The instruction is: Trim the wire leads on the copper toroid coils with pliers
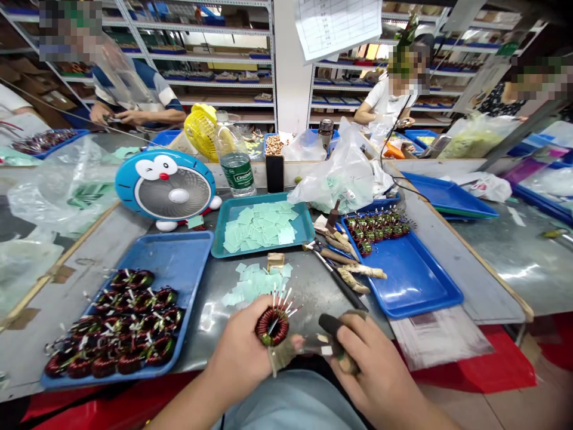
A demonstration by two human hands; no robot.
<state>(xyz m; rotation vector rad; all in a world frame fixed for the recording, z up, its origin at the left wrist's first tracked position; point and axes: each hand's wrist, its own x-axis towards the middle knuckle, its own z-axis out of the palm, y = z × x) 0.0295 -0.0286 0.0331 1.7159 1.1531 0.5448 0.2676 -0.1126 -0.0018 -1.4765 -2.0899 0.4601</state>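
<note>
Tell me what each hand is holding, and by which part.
The left hand grips a copper toroid coil by its lower outer edge; the right hand clasps a black-handled tool by its handle.

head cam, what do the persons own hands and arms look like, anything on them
The left hand and right hand have bare forearms, no sleeves or watch showing. Each hand shows a worn beige wrap on the fingers, too blurred to tell more. A pale blue garment shows below them.
</note>
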